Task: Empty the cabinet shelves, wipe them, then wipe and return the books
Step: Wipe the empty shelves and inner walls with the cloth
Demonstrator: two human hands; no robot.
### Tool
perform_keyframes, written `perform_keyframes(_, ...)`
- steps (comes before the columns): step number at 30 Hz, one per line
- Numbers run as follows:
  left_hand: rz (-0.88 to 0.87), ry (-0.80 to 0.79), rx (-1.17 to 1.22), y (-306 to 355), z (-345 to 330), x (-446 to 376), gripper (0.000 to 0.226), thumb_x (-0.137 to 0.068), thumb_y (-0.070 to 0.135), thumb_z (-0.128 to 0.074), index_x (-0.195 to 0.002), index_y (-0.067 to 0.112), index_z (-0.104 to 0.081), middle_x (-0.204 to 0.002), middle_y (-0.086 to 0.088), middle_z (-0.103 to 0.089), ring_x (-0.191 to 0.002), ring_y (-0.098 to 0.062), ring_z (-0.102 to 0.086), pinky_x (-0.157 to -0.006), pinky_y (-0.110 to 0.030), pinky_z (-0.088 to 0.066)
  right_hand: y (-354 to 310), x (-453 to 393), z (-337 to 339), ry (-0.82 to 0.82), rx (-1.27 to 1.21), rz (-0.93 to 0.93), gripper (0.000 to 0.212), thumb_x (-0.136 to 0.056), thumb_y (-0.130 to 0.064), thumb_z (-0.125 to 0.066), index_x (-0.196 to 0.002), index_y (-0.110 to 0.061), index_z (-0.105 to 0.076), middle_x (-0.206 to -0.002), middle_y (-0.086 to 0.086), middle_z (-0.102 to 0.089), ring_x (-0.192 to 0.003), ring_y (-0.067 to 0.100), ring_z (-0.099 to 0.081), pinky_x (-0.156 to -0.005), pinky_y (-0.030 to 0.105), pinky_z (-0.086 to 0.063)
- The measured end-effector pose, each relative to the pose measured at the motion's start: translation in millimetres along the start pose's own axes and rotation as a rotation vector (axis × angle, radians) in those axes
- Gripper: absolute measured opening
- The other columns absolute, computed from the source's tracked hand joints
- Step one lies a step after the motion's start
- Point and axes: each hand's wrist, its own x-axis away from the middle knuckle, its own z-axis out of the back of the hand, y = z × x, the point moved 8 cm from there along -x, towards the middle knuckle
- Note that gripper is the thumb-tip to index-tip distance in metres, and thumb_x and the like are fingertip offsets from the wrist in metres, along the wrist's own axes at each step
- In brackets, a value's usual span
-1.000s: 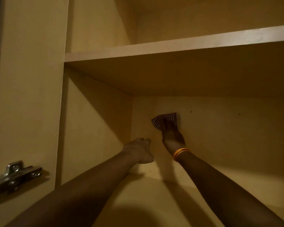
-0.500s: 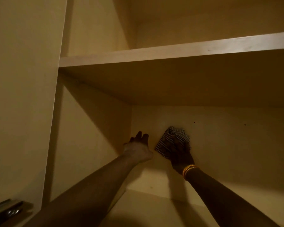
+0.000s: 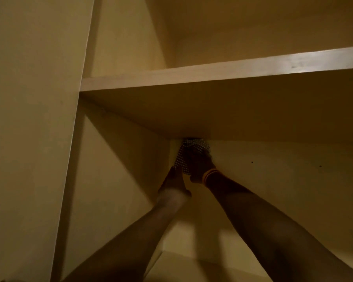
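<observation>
1. the right hand (image 3: 198, 165) sits just above the middle of the frame, deep inside the cabinet, pressing a checked cloth (image 3: 194, 148) against the back wall (image 3: 273, 180).
2. the cloth is bunched at the top of the back wall, right under the shelf (image 3: 212, 74), near the corner where the back wall meets the left side panel (image 3: 120, 169). its top edge touches or nearly touches the underside of that shelf; a lower flap hangs down to the left of the hand.
3. the fingers of the right hand lie over the cloth and are dark and blurred, so i cannot tell whether they are flat on it or curled round it.
4. orange bangles (image 3: 209, 176) circle the right wrist, just below and to the right of the hand.
5. the left hand (image 3: 174, 184) is lower and to the left of the right one, close to the same corner. its fingers point upward, straight and held together, and their tips reach the lower edge of the cloth. it grips nothing that i can see.
6. both forearms rise from the bottom edge of the frame and draw close together at the hands.
7. the shelf crosses the frame from middle left to upper right, with its pale front edge lit.
8. the lower shelf (image 3: 181, 267) shows between the forearms at the bottom of the frame.
9. the books are not in view.
</observation>
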Motion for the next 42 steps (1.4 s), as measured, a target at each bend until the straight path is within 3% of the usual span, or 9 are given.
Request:
perform_keyframes(4,0.027,0.079,0.12,-1.5,10.3,-7.3,0.082,-0.094,0.004,-0.056,-0.162,0.019,-0.013,-0.167,-0.004,-0.021,-0.151,-0.023,-0.027,-0.118,-0.035,-0.034,-11.8,-19.6,9.7,-0.049,-0.016,0.028,0.104,-0.091,-0.026,-0.071,-0.16,-0.012,0.006,-0.168,0.013,0.005,-0.155,0.031,0.003,-0.125,0.046,0.0)
perform_keyframes(8,0.046,0.117,0.135,-0.3,8.5,-11.9,0.082,-0.095,0.003,-0.056,-0.162,0.022,-0.012,-0.165,-0.007,-0.023,-0.147,-0.027,-0.033,-0.112,-0.036,-0.041,-21.7,-22.8,14.5,-0.125,-0.128,0.011,0.077,-0.097,-0.015,-0.063,-0.159,-0.014,-0.018,-0.166,0.011,-0.016,-0.152,0.032,-0.016,-0.124,0.044,-0.013)
perform_keyframes(14,0.006,0.159,0.224,11.7,9.5,-28.0,0.063,-0.098,0.023,-0.058,-0.156,0.02,-0.035,-0.158,-0.005,-0.038,-0.144,-0.026,-0.039,-0.111,-0.03,-0.036,-24.9,8.0,-22.8,-0.302,-0.148,0.078,0.064,-0.094,-0.018,-0.067,-0.151,-0.008,-0.04,-0.155,0.011,-0.039,-0.143,0.031,-0.037,-0.122,0.037,-0.023)
perform_keyframes(17,0.037,0.005,0.122,13.0,-2.0,-34.9,0.076,-0.097,0.019,-0.052,-0.162,0.027,-0.015,-0.169,-0.005,-0.01,-0.153,-0.034,-0.02,-0.119,-0.05,-0.031,-24.7,49.2,-35.1,-0.138,-0.095,0.19,0.074,-0.094,-0.021,-0.067,-0.156,-0.017,-0.027,-0.159,-0.002,-0.011,-0.149,0.021,-0.011,-0.125,0.038,-0.005)
perform_keyframes(19,0.029,-0.121,-0.039,16.2,-8.4,-36.2,0.081,-0.099,0.028,-0.053,-0.162,0.034,-0.002,-0.17,-0.003,0.006,-0.154,-0.038,-0.008,-0.119,-0.057,-0.028,-22.3,75.5,-57.0,-0.011,0.045,0.244,0.089,-0.08,-0.024,-0.078,-0.155,-0.025,-0.031,-0.162,-0.002,-0.015,-0.152,0.026,-0.009,-0.123,0.051,0.005)
perform_keyframes(21,-0.017,-0.204,-0.178,24.5,-15.0,-36.2,0.086,-0.1,0.036,-0.056,-0.161,0.037,0.005,-0.169,0.0,0.014,-0.155,-0.041,0.002,-0.12,-0.062,-0.02,-4.8,104.3,-100.4,-0.189,0.144,0.206,0.101,-0.059,-0.029,-0.083,-0.151,-0.03,-0.043,-0.16,0.001,-0.036,-0.148,0.034,-0.03,-0.116,0.069,-0.02)
perform_keyframes(23,-0.068,-0.233,-0.241,35.4,-17.8,-35.6,0.088,-0.098,0.037,-0.057,-0.16,0.039,0.006,-0.169,0.0,0.017,-0.154,-0.04,0.006,-0.12,-0.064,-0.016,21.9,128.4,-129.8,-0.197,0.156,0.125,0.102,-0.048,-0.031,-0.083,-0.146,-0.031,-0.051,-0.155,-0.001,-0.044,-0.143,0.032,-0.04,-0.105,0.069,-0.037)
perform_keyframes(34,-0.096,-0.236,-0.27,55.2,-33.6,-25.2,0.092,-0.094,0.032,-0.059,-0.16,0.042,0.006,-0.169,0.003,0.016,-0.156,-0.035,0.006,-0.121,-0.062,-0.015,120.5,167.5,-53.7,0.227,-0.076,-0.385,0.087,-0.076,-0.027,-0.071,-0.155,-0.024,-0.036,-0.165,0.007,-0.022,-0.153,0.036,-0.015,-0.111,0.07,-0.026)
perform_keyframes(42,-0.088,-0.191,-0.247,54.7,-39.7,-26.7,0.091,-0.094,0.032,-0.058,-0.16,0.04,0.004,-0.169,0.004,0.015,-0.156,-0.034,0.003,-0.12,-0.059,-0.022,90.7,85.4,-15.0,0.163,-0.141,-0.288,0.084,-0.093,-0.03,-0.055,-0.161,-0.026,-0.006,-0.168,0.002,0.011,-0.153,0.031,0.016,-0.115,0.067,0.01)
